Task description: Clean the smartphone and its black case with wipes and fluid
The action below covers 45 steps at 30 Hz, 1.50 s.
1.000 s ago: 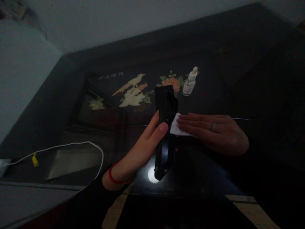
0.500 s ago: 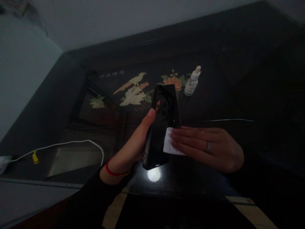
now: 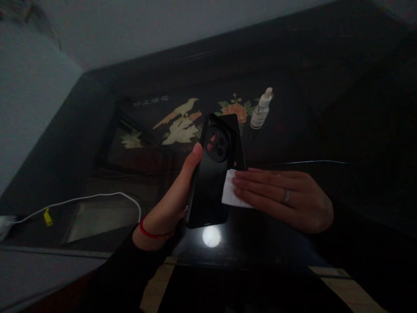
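Observation:
My left hand (image 3: 174,195) is wrapped round a black smartphone (image 3: 208,191), its thumb along the left edge. The phone's back, with a large round camera module, faces me. A second dark flat shape (image 3: 240,150) shows behind its right side; I cannot tell whether it is a separate object or a reflection. Flat under the fingers of my right hand (image 3: 288,198) is a folded white cloth or tissue (image 3: 229,193), which overlaps the phone's lower right edge. The thumb of that hand is hidden.
Beyond the phone, a clear dropper bottle (image 3: 259,115) with a white top stands on the glossy black table (image 3: 312,134). The tabletop bears a bird-and-flower picture (image 3: 180,130). At left lies a white cable (image 3: 87,196) with a yellow tag (image 3: 48,216).
The phone has shifted slightly left and turned, so its back faces me more squarely. My left hand has moved left with it. My right hand and the white cloth have barely moved.

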Each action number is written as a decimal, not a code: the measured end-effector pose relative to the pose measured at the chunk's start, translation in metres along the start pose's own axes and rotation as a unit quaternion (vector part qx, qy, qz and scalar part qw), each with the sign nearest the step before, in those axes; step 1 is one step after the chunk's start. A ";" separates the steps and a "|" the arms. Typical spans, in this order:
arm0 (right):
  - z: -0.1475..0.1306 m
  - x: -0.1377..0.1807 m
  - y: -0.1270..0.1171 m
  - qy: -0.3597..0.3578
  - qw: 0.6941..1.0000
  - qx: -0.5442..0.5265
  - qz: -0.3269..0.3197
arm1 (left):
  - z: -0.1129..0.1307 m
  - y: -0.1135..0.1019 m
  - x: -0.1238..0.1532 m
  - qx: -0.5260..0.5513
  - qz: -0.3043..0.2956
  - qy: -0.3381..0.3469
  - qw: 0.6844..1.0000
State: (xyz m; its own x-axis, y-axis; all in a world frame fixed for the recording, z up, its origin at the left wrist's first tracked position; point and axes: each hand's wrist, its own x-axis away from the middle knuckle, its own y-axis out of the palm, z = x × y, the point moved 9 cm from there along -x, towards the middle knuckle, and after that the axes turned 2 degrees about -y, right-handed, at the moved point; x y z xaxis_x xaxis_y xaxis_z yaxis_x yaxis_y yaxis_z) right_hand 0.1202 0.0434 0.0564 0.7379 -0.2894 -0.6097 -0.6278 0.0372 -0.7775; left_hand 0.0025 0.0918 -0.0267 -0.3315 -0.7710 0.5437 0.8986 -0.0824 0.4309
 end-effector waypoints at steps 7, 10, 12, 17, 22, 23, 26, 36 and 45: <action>-0.012 -0.002 0.002 -0.033 0.999 -0.040 0.012 | 0.009 0.000 0.007 0.000 0.029 0.012 0.999; -0.008 -0.001 0.001 -0.015 0.998 -0.050 0.019 | 0.023 0.003 0.011 0.003 0.037 0.104 0.994; -0.005 -0.001 0.001 0.000 0.997 -0.071 0.019 | 0.032 0.006 0.016 0.002 0.033 0.177 0.984; -0.001 -0.003 0.000 0.040 0.990 -0.133 0.034 | 0.041 0.008 0.026 -0.002 0.036 0.273 0.961; 0.006 -0.001 -0.002 0.085 0.977 -0.188 0.046 | 0.042 0.006 0.028 -0.030 0.037 0.306 0.951; 0.010 0.000 -0.003 0.103 0.978 -0.177 0.051 | 0.042 0.006 0.028 -0.033 0.036 0.308 0.950; 0.008 -0.002 -0.002 0.102 0.983 -0.146 0.042 | 0.039 0.007 0.028 -0.026 0.041 0.287 0.957; 0.010 0.004 0.001 0.160 0.964 -0.201 0.064 | 0.034 0.000 0.024 -0.046 0.061 0.283 0.956; 0.044 0.008 0.006 0.391 0.812 -0.426 0.087 | 0.027 0.025 0.031 -0.248 -0.001 0.325 0.913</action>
State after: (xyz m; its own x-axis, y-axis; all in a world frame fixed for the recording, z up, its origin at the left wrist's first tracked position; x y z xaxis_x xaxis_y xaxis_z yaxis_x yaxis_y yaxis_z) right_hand 0.1327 0.0833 0.0402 0.4462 -0.8812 -0.1564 -0.8947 -0.4355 -0.0990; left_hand 0.0066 0.0827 0.0205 -0.2383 -0.9688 -0.0684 0.9710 -0.2364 -0.0347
